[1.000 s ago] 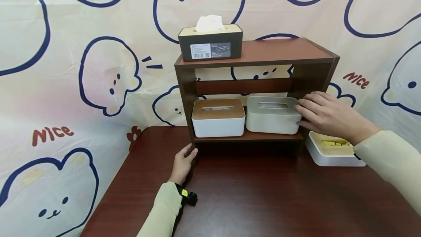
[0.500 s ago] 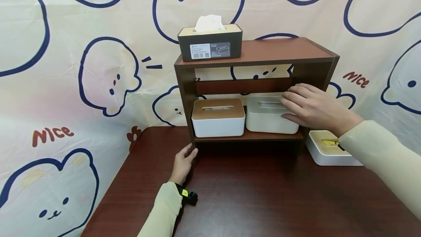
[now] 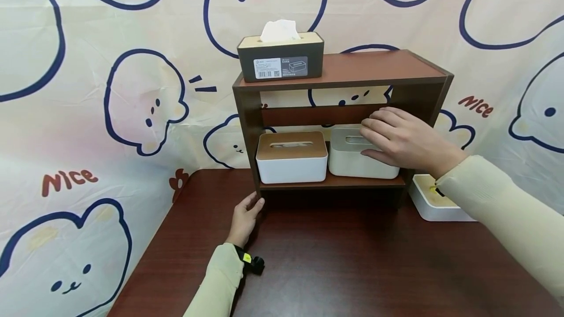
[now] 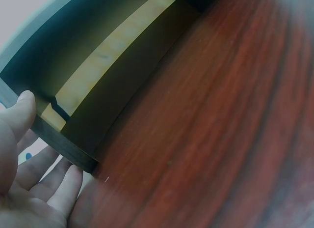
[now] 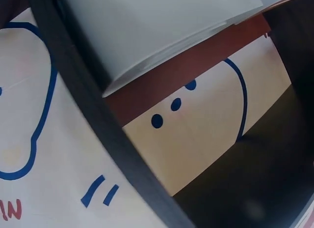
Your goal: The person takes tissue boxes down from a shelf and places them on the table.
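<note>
My left hand [image 3: 244,219] pinches the lower left side panel of a small brown two-tier shelf [image 3: 374,66]. In the left wrist view the thumb [image 4: 24,107] lies on one face of the panel and the fingers on the other. On the lower tier, a pale grey-green tissue box [image 3: 352,164] stands at the right. My right hand [image 3: 403,141] reaches over its right part, fingers loosely extended, covering part of the lid slot. Beside it on the left is a white tissue box with a brown lid [image 3: 292,168]. The right wrist view shows no hand.
A dark tissue box [image 3: 282,62] with a white tissue sticking out stands on the shelf top, at the left. Right of the shelf, a white box with a light wooden lid [image 3: 434,202] sits on the dark red table [image 3: 335,258]. Behind hangs a cartoon-printed cloth [image 3: 145,101].
My right hand has moved left from the right end of the grey-green box to over its lid. The left hand and the boxes have stayed in place.
</note>
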Motion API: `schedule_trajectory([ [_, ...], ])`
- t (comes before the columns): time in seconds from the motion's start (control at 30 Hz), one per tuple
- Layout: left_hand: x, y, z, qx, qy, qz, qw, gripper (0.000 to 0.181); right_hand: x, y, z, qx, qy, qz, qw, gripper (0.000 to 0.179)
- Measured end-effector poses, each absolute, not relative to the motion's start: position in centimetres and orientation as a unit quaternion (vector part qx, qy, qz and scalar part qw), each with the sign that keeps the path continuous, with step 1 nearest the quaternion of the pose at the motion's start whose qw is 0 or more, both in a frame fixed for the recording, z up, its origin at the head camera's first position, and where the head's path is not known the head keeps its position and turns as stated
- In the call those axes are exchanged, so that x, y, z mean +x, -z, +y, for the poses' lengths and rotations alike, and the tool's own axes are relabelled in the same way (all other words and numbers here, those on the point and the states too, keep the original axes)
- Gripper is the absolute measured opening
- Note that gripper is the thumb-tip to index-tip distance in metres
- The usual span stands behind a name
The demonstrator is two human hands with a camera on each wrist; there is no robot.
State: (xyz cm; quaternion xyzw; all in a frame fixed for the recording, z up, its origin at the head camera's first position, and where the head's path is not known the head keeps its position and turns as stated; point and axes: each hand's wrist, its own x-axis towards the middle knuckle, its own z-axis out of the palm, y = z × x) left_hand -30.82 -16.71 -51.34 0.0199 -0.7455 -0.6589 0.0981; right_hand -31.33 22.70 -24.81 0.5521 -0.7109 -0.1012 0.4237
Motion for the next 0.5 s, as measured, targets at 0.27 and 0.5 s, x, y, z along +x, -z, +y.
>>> schedule_trajectory([
  [0.27, -30.8, 51.3, -16.7, 0.019, 0.661, -0.745, 0.094, 0.051, -31.5, 24.1, 21.4, 0.557, 0.095, -0.700, 0.438, 0.044],
  [0.5, -30.7, 51.2, -16.7, 0.016, 0.661, -0.745, 0.093, 0.054, -32.0, 23.3, 20.1, 0.559, 0.092, -0.691, 0.449, 0.042],
])
